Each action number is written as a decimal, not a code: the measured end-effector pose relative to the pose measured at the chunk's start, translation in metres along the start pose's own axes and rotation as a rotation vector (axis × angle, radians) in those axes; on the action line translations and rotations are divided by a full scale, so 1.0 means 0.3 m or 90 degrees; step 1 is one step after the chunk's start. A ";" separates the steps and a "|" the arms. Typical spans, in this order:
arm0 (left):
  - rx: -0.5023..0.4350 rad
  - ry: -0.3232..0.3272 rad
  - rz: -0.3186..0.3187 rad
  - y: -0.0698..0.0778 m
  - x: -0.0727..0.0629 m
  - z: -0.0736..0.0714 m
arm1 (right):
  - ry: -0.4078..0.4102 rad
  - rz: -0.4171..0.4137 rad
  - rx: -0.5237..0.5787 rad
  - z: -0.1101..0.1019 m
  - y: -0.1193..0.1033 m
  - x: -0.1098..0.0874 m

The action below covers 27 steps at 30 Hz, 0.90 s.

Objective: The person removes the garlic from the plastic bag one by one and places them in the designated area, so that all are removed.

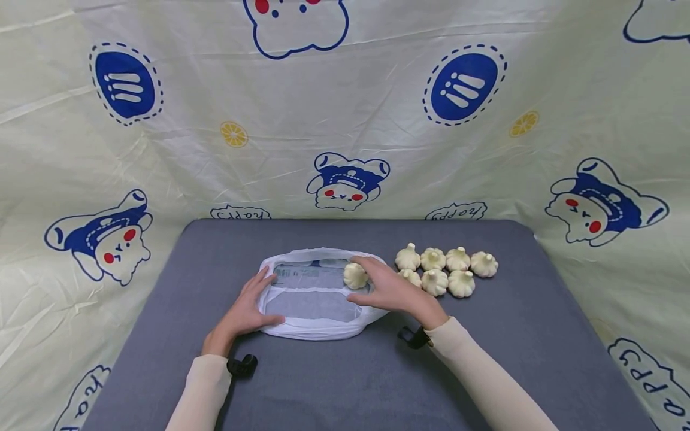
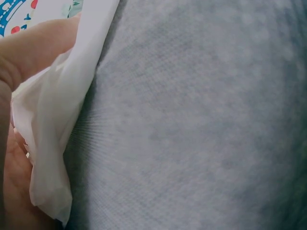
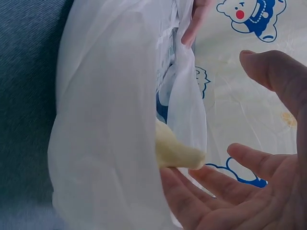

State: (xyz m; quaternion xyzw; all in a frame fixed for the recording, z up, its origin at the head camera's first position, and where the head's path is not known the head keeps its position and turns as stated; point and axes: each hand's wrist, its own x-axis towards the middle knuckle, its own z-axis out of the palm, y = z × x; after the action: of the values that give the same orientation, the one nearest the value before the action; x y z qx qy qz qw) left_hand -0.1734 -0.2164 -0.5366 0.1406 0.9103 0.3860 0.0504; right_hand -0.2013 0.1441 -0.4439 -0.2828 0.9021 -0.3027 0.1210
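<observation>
A white plastic bag (image 1: 323, 328) stands on the table with its mouth spread wide. My left hand (image 1: 247, 306) holds its left side, thumb over the near rim and fingers at the far left edge; the rim's folds pass between them in the left wrist view. At the bag's right end is my right hand (image 1: 388, 288), thumb and fingers spread apart. A pale garlic bulb (image 1: 354, 276) is in the mouth's right part, close by these fingers. In the right wrist view, the bulb's stem (image 3: 189, 156) pokes past the bag's edge, right at the fingertips, while the thumb stays away.
Several more garlic bulbs (image 1: 457, 260) lie in two rows right of the bag, some partly behind my right hand. The grey table (image 1: 334, 383) ends at a printed curtain (image 1: 377, 120). A black wrist strap (image 1: 414, 337) sits beneath my right wrist.
</observation>
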 end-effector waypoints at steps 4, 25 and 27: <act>-0.001 -0.001 0.001 0.001 0.000 0.000 | -0.015 -0.002 0.048 0.007 0.002 0.027; 0.000 -0.008 -0.007 0.001 0.000 0.001 | -0.048 -0.065 0.009 0.044 -0.004 0.132; 0.000 -0.008 -0.007 0.000 0.000 0.001 | -0.061 -0.063 -0.010 0.040 -0.004 0.150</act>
State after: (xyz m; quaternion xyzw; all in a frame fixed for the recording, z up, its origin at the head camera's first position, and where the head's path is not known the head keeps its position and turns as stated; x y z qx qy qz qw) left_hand -0.1733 -0.2162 -0.5368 0.1378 0.9107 0.3850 0.0583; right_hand -0.2328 0.1114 -0.4547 -0.3420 0.8827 -0.2870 0.1465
